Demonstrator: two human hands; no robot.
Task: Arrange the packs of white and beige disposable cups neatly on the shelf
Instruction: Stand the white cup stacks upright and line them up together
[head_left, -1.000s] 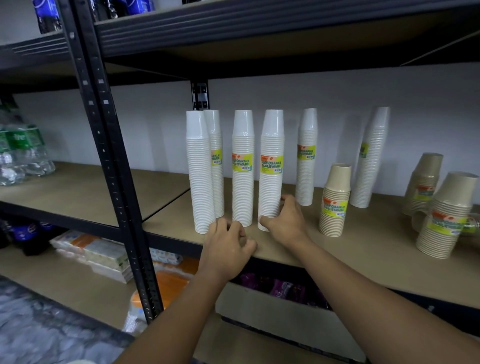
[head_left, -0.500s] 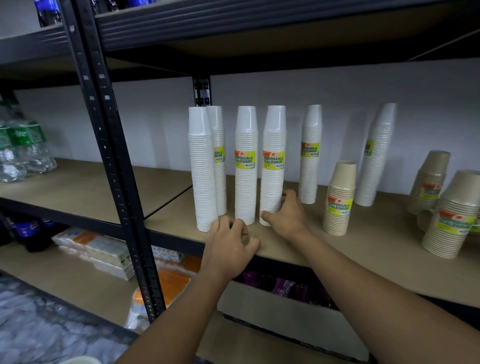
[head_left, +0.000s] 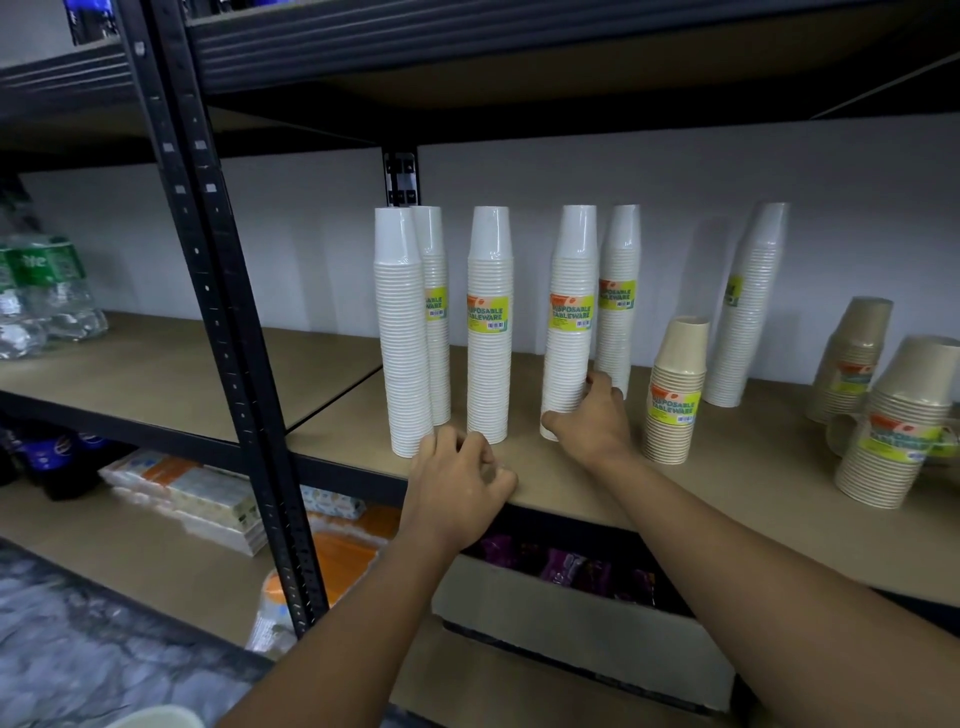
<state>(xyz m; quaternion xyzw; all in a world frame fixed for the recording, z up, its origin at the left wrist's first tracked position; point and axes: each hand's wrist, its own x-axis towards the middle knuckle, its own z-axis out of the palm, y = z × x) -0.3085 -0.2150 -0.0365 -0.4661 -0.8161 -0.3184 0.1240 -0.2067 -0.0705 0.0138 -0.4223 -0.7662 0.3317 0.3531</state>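
Several tall packs of white cups stand on the wooden shelf (head_left: 571, 483). My right hand (head_left: 592, 421) grips the foot of one white pack (head_left: 569, 322), which tilts slightly and stands apart from the white pack (head_left: 488, 322) to its left. My left hand (head_left: 460, 483) rests with curled fingers at the shelf's front edge, just below two more white packs (head_left: 402, 332), holding nothing. Another white pack (head_left: 618, 296) stands behind my right hand, and one (head_left: 748, 306) leans on the wall. A short beige pack (head_left: 675, 395) stands right of my right hand.
More beige cup packs (head_left: 893, 421) sit jumbled at the far right. A black upright post (head_left: 218, 322) crosses the left of the view, with water bottles (head_left: 41, 291) beyond it. Below are a cardboard box (head_left: 582, 639) and packaged goods (head_left: 192, 488).
My right hand has slid the white pack it grips to the right, opening a gap from its neighbour. My left hand has stayed at the shelf edge.
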